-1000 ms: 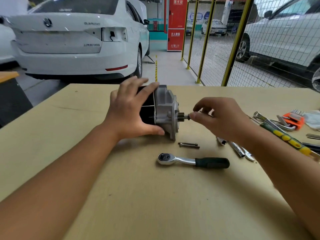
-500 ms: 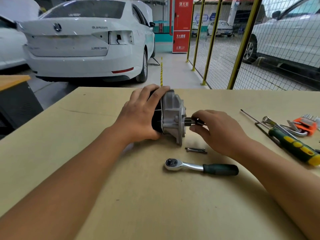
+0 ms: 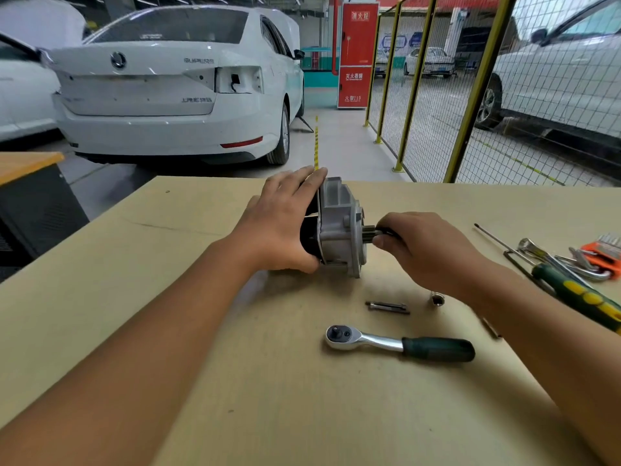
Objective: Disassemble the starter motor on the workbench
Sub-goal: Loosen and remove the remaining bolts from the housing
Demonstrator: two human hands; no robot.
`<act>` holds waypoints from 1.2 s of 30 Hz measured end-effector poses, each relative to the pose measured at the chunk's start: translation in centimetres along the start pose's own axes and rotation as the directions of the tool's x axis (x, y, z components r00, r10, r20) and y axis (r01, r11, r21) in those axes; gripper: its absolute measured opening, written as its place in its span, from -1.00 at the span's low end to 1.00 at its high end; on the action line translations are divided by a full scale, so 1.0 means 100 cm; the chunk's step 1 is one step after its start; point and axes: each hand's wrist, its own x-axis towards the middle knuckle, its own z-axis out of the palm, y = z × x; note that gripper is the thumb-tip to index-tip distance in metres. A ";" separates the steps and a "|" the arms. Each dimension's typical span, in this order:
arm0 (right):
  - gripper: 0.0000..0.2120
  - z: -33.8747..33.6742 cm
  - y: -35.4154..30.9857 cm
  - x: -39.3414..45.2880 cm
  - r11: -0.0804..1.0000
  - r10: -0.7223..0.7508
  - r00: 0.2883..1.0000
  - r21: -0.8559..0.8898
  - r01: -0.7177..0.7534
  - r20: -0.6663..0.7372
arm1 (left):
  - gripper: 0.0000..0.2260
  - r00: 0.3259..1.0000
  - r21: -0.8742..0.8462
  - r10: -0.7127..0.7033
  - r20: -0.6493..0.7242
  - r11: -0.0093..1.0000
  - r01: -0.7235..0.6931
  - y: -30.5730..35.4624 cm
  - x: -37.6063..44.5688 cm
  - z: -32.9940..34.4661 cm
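On the tan workbench (image 3: 168, 331), near its far edge, the starter motor (image 3: 337, 227) lies on its side, its black body to the left and its grey metal end to the right. The left hand (image 3: 282, 230) wraps over the black body, with fingers curled across the top and the thumb low at the near side, holding it down. The right hand (image 3: 423, 247) has its fingers curled round a thin dark tool (image 3: 386, 232) that pokes into the little toothed gear (image 3: 369, 233) sticking out of the grey end; I cannot tell what kind of tool it is, as the hand hides most of it. Nearer on the bench lie two long bolts (image 3: 387, 307) side by side, a small socket (image 3: 437, 299) just right of them, and a ratchet (image 3: 400, 344) with a dark green handle nearer still. Far right sit a green and yellow screwdriver (image 3: 578, 294), some shiny wrenches (image 3: 554, 260) and an orange set of hex keys (image 3: 605, 250). Behind the bench are a white car (image 3: 168, 95) and a yellow wire fence (image 3: 437, 112). It looks like the person is working a part loose at the gear end. If the tool slips off, it could jab the right hand. If the left hand lets go a bit, the round motor could roll and knock the bolts away. A small freed part could drop and get lost.
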 end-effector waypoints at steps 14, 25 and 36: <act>-0.52 -0.003 0.005 0.007 0.997 0.005 0.999 0.080 -0.008 0.039 | 0.15 0.996 0.003 0.084 0.033 0.996 -0.084 0.002 0.002 0.016; -0.63 -0.024 0.010 0.006 0.979 0.090 0.996 0.184 -0.086 -0.010 | -0.28 0.987 -0.247 0.152 0.043 0.959 -0.137 -0.010 0.004 0.021; -0.63 -0.035 -0.015 -0.005 0.990 -0.110 0.991 0.080 0.116 -0.074 | -0.51 0.994 -0.475 0.100 0.044 0.877 -0.067 -0.008 0.001 0.012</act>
